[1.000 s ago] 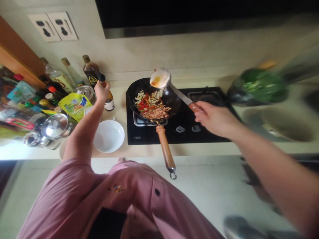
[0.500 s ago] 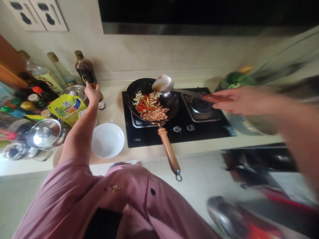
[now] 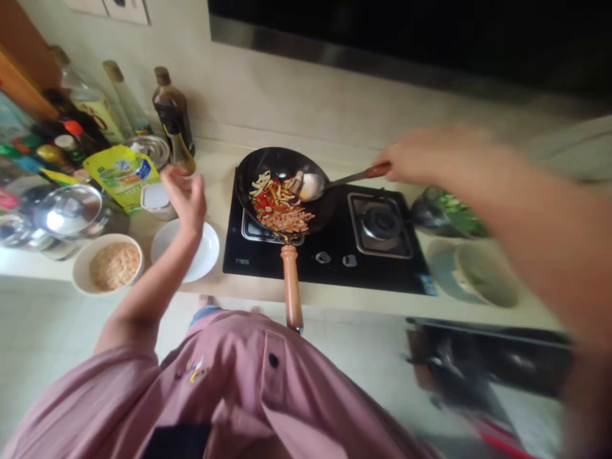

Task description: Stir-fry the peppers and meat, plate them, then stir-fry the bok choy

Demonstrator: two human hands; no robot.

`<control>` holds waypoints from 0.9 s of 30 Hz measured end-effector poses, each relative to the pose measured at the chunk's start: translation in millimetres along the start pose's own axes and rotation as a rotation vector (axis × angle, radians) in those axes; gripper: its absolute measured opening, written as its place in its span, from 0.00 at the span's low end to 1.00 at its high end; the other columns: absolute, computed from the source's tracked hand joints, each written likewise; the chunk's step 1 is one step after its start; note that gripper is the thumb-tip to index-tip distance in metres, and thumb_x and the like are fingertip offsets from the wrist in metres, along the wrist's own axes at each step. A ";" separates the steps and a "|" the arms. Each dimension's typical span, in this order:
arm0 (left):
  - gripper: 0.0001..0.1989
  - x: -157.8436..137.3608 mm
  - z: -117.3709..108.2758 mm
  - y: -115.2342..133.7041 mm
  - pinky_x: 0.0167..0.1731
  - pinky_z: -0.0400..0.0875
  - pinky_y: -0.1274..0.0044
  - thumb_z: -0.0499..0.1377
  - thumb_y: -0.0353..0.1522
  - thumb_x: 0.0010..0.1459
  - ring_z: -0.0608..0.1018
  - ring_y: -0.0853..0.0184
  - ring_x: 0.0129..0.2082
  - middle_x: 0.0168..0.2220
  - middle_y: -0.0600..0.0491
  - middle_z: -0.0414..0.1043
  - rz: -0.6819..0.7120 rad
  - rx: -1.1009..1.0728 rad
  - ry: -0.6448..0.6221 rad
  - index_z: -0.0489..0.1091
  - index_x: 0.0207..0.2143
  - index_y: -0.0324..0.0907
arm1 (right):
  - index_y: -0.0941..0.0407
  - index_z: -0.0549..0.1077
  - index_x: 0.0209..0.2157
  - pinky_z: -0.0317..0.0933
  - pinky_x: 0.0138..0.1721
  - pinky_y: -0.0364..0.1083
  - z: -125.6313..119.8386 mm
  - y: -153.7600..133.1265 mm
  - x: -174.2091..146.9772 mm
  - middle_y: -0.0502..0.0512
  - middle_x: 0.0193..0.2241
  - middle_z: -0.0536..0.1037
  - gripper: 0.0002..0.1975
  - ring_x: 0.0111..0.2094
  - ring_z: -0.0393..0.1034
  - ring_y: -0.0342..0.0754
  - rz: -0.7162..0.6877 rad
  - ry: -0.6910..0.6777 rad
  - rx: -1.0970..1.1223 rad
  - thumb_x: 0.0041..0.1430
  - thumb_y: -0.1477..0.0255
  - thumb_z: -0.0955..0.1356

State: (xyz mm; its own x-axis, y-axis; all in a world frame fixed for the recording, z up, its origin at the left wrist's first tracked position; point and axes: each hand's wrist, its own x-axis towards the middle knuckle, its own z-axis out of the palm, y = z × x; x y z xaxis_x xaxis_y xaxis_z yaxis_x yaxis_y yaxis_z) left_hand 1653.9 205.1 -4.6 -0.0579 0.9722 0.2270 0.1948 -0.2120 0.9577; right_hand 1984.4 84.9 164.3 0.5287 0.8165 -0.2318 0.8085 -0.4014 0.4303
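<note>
My right hand (image 3: 425,156), blurred by motion, is closed around the wooden handle of a metal ladle (image 3: 349,179). The ladle's bowl is down in the black wok (image 3: 327,217), against the right side of the food. Diced pinkish meat (image 3: 287,220), red pepper pieces (image 3: 272,196) and pale slices lie in the wok. Its wooden handle (image 3: 291,280) points toward me, with no hand on it. My left hand (image 3: 184,197) is in the air with bent, parted fingers and holds nothing visible. Near it stand a small bottle (image 3: 180,153) and a white lidded container (image 3: 157,199).
A white bowl (image 3: 208,252) and a bowl of pale brown food (image 3: 115,264) sit at the counter's front left. Bottles, a yellow pouch (image 3: 122,175) and a lidded metal pot (image 3: 71,210) crowd the left. Greens in a bowl (image 3: 459,210) stand right of the stove (image 3: 382,223).
The ladle has gone from above the wok's back rim down into the food. My left hand has come away from the bottles toward me. The view has shifted.
</note>
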 end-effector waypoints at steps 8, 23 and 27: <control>0.25 -236.5 60.7 22.7 0.27 0.75 0.71 0.68 0.44 0.48 0.79 0.64 0.28 0.31 0.51 0.72 -1.044 -0.617 -0.821 0.59 0.38 0.42 | 0.44 0.70 0.57 0.52 0.36 0.46 4.9 6.0 -13.0 0.59 0.46 0.73 0.21 0.42 0.66 0.50 -0.183 0.098 -0.078 0.63 0.62 0.65; 0.13 -224.9 30.4 33.9 0.13 0.61 0.83 0.61 0.24 0.52 0.62 0.78 0.14 0.20 0.61 0.60 -1.039 -0.584 -0.730 0.57 0.33 0.41 | 0.48 0.79 0.47 0.55 0.42 0.49 -14.8 -5.8 -25.2 0.57 0.48 0.74 0.18 0.46 0.67 0.53 -0.203 0.001 -0.143 0.53 0.68 0.73; 0.16 -223.0 30.4 25.6 0.14 0.62 0.83 0.65 0.26 0.50 0.63 0.78 0.14 0.20 0.62 0.59 -1.021 -0.605 -0.759 0.57 0.33 0.41 | 0.53 0.76 0.52 0.54 0.38 0.44 -11.8 -9.7 -13.9 0.56 0.40 0.77 0.20 0.36 0.67 0.44 -0.260 -0.017 0.056 0.57 0.68 0.70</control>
State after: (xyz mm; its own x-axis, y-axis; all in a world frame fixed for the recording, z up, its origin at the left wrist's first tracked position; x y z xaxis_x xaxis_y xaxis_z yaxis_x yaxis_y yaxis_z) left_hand 1701.5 -14.2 -36.1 0.6564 0.4968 -0.5678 -0.0682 0.7886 0.6111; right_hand 1966.2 82.4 173.6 0.3048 0.8884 -0.3431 0.9306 -0.2013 0.3056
